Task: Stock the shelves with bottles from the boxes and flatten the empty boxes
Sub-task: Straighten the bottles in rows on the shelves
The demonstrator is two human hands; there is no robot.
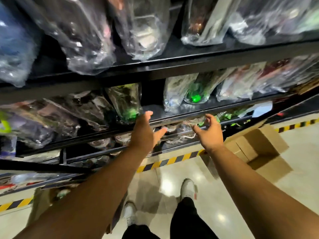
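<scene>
Black shelves (172, 68) fill the upper part of our view, packed with bottles in clear plastic wrap, above a glossy pale floor (172, 176) marked with yellow-and-black striped tape (169, 161).

Our left hand (142, 131) reaches up to the middle shelf. Its fingers (148, 113) are straight and spread, the thumb held out to the side, and they grip nothing. Just left of the fingertips stands a wrapped bottle with a green cap (128, 106), leaning toward us at the shelf's front edge. The blur keeps us from telling whether the fingertips touch its wrap or stop just short of it. Right beyond these fingertips is a bare dark gap (151, 99) on the shelf.

Our right hand (210, 133) is held in front of the same shelf's front rail. Its fingers (209, 117) are loosely curled and apart, the thumb pointing left, and it holds nothing. Above and just beyond these fingers sit more wrapped bottles (193, 90), one of them green at its end, on the far side of the gap from the first bottle.

Down to the right of the right wrist, an open cardboard box (259, 149) rests on the floor against the shelving.
</scene>
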